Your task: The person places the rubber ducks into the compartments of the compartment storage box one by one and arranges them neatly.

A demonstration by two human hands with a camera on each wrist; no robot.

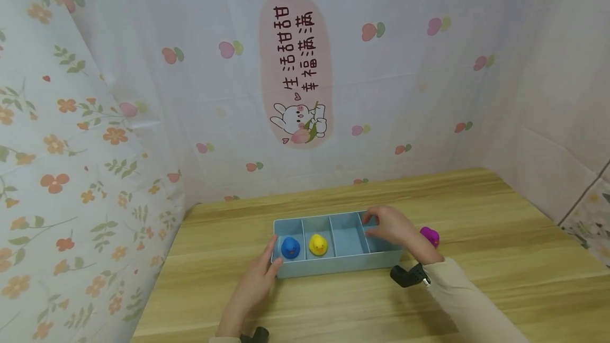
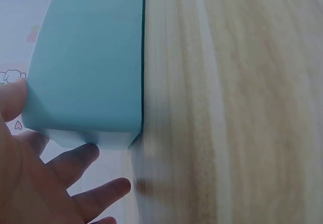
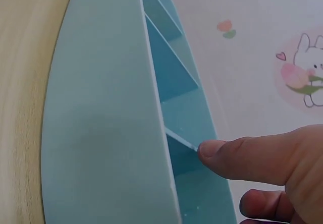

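A light blue box with several compartments sits on the wooden table. A blue rubber duck is in its leftmost compartment, and a yellow rubber duck in the one beside it. My left hand touches the box's left end, thumb by the near corner; its fingers are spread loosely in the left wrist view. Over the rightmost compartment is my right hand, thumb and forefinger apart with nothing between them. In the right wrist view its thumb overlaps a divider. That compartment is partly hidden by the hand.
A purple rubber duck lies on the table right of the box, partly behind my right wrist. A printed curtain hangs behind the table, with a floral one on the left. Dark wrist mounts sit on both arms.
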